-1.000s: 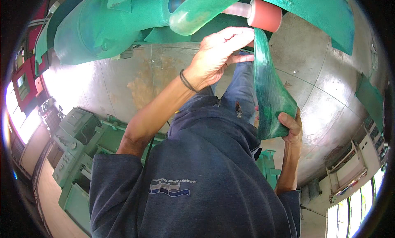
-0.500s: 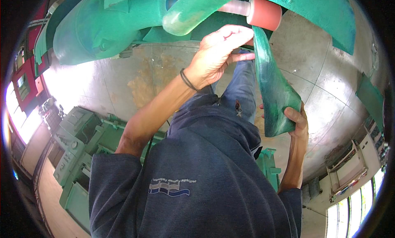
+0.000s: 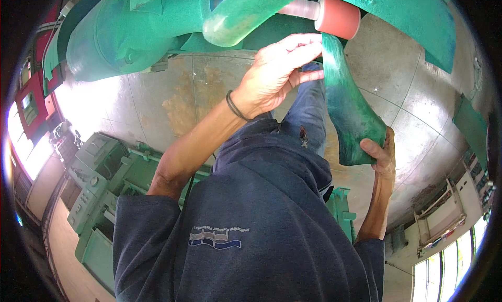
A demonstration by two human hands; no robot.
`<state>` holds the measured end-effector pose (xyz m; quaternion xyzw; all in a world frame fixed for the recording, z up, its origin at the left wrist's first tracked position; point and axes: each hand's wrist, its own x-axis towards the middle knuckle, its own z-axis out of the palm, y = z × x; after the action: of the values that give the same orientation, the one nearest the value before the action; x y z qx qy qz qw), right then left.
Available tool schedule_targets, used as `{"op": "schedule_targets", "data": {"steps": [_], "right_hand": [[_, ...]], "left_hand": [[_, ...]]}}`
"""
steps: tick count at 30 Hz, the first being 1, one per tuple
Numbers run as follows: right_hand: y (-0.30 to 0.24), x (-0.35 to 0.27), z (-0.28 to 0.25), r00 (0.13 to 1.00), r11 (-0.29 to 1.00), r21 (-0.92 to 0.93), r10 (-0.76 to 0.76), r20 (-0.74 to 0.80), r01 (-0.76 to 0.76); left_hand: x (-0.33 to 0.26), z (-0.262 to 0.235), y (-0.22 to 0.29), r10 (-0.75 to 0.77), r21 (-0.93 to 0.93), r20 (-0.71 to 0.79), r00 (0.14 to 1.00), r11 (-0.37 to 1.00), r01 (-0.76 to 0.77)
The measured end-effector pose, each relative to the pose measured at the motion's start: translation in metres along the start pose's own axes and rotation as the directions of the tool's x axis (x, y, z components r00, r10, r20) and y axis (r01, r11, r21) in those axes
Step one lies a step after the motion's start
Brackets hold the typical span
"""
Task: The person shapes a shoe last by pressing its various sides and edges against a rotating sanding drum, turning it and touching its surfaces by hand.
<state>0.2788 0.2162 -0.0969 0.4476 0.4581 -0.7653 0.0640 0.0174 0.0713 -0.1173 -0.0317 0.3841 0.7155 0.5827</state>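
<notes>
Gripping one green piece [image 3: 350,108] with left hand [image 3: 277,72] and right hand [image 3: 383,154], beside one red roller [image 3: 339,17].

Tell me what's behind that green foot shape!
Past the edges of the green foot shape you can see grey floor. The right hand has its thumb in front; its other fingertips can't be seen, and whatever else is straight behind the shape is covered too.

Your foot-shaped piece [image 3: 351,111] is green with pale streaks, the roller [image 3: 339,17] salmon-red, your shirt [image 3: 272,197] navy, your jeans [image 3: 309,101] blue, the floor [image 3: 389,67] grey with brown patches
</notes>
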Motion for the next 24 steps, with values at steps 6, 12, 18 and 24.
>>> {"op": "schedule_targets", "data": {"steps": [6,12,18,24], "right_hand": [[-0.007,0.002,0.003,0.997,0.996,-0.049,-0.080,0.017,0.081],[-0.010,0.004,0.003,0.996,0.992,-0.092,-0.088,0.028,0.091],[-0.018,0.001,0.006,0.959,0.887,-0.372,-0.279,0.039,0.273],[0.004,-0.012,0.012,0.985,0.982,-0.106,-0.146,0.086,0.155]], "left_hand": [[0.000,-0.002,-0.002,0.002,-0.009,0.009,1.000,1.000,-0.002],[0.001,-0.002,-0.001,-0.029,-0.009,-0.028,0.999,1.000,0.029],[-0.007,0.004,0.004,-0.062,-0.128,-0.011,0.998,0.990,0.060],[-0.016,0.005,0.002,0.035,0.042,0.115,0.993,0.998,-0.040]]}}
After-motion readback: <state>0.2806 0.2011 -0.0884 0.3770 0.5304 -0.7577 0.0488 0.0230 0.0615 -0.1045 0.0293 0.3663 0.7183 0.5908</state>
